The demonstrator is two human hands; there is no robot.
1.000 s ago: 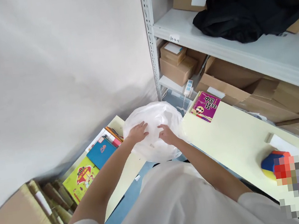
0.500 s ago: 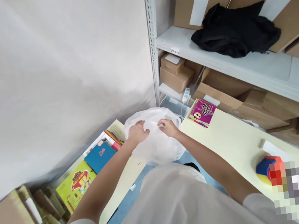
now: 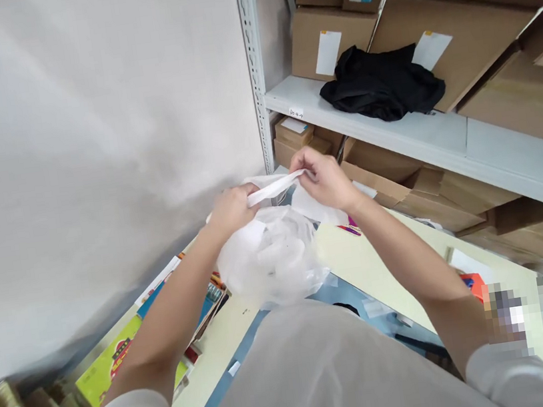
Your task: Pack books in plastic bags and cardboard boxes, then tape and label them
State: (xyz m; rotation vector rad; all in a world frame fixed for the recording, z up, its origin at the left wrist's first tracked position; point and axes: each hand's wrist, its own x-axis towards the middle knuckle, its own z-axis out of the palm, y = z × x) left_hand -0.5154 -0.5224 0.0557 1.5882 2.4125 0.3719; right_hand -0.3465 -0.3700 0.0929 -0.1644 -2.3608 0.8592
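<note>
A translucent white plastic bag hangs in front of my body, between two cream tabletops. Its gathered upper edge is stretched as a band between my hands. On the left, my left hand is closed around one end of that band. My right hand pinches the other end, slightly higher, with thumb and fingers together. Below the hands the bag bulges out, crumpled and rounded. What it contains, if anything, I cannot make out.
Books, among them a green one, lie on the left tabletop. The right tabletop carries a red object. Behind it stands a metal shelf with cardboard boxes and black cloth. A white wall rises at left.
Both hands have risen, and the bag's edge is now pulled up into a taut band between them. The bag beneath looks more crumpled. The view has shifted, showing more of the upper shelf.
</note>
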